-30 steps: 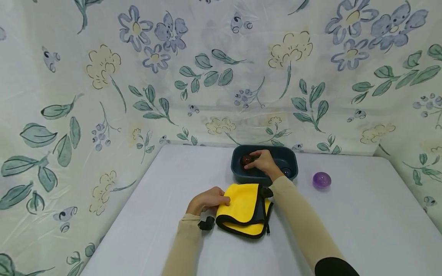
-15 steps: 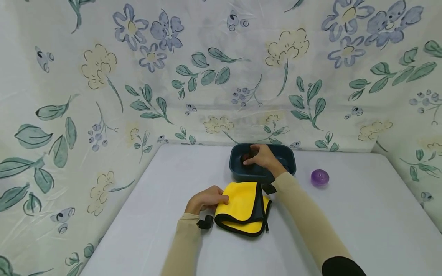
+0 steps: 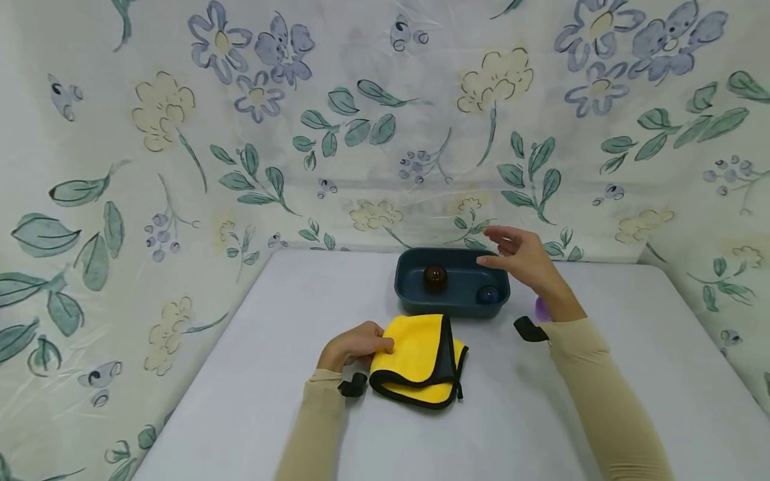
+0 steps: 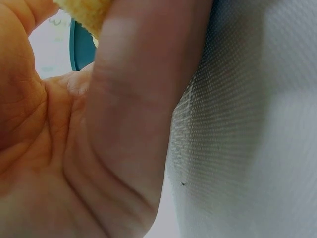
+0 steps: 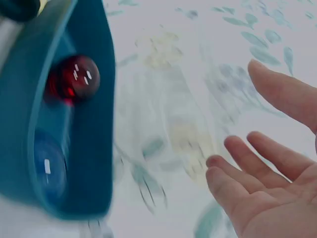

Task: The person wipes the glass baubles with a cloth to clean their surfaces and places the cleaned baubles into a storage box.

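A folded yellow cloth (image 3: pixel 412 344) with black edging lies on the table, and my left hand (image 3: pixel 356 346) pinches its left side between thumb and fingers. My right hand (image 3: pixel 522 262) is raised over the right end of a dark teal tub (image 3: pixel 451 310), fingers spread apart and holding nothing. Inside the tub, a dark red glassy ball (image 3: pixel 436 277) sits toward the left and a dark blue ball (image 3: pixel 488 294) at the right. The right wrist view shows the red ball (image 5: pixel 77 79) and the blue ball (image 5: pixel 49 168) as clear and shiny. A purple ball (image 3: pixel 543 309) is mostly hidden behind my right wrist.
The white table (image 3: pixel 301 294) reaches back to a flower-printed curtain (image 3: pixel 361 153). The tub stands at the table's far edge, just beyond the cloth. A black strap piece (image 3: pixel 531 329) sticks out at my right wrist.
My right hand has let go of the red ball, leaving it in the tub, and moved up and right out of the tub. The left hand still holds the cloth.
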Tool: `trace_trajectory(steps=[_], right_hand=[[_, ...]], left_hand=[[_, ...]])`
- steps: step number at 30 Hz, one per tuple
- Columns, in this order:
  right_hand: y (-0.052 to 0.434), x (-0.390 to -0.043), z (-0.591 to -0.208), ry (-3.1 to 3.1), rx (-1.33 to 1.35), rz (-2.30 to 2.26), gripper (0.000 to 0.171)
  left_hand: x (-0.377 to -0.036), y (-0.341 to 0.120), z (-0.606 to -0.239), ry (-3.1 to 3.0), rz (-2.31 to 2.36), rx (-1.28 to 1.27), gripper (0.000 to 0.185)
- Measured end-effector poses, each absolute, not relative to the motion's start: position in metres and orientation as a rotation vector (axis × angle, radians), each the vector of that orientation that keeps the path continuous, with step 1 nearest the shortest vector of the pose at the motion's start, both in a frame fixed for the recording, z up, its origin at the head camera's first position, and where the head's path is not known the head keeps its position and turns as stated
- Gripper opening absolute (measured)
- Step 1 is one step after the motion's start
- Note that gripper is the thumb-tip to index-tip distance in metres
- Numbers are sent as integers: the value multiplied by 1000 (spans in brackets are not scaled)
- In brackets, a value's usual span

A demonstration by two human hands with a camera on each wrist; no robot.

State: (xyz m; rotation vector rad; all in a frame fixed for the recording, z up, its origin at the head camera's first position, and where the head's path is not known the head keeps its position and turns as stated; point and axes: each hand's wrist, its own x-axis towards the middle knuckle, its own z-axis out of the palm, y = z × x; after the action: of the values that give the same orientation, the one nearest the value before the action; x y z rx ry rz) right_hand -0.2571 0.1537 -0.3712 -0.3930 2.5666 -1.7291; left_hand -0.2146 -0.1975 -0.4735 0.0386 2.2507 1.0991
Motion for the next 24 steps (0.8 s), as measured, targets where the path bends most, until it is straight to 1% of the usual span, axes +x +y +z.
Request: trace_trajectory(steps=[5, 8, 13, 18, 24], right_hand=[[192, -237, -372, 2650, -297, -1670, 72], [213, -228, -380, 2685, -233, -1650, 73], [242, -217, -401, 2716, -117, -1630, 79], [260, -214, -423, 2705, -38, -1595, 84], [268, -217, -441, 2622, -50, -1568, 85]], left_hand=[[-215, -198, -472, 2259, 1104, 29, 31], [-216, -198, -474, 2259, 1102, 28, 31], [-215, -197, -476, 2253, 1102, 29, 31], [-215, -196, -475, 2250, 1103, 36, 32], [-216, -196, -474, 2259, 1102, 29, 30]])
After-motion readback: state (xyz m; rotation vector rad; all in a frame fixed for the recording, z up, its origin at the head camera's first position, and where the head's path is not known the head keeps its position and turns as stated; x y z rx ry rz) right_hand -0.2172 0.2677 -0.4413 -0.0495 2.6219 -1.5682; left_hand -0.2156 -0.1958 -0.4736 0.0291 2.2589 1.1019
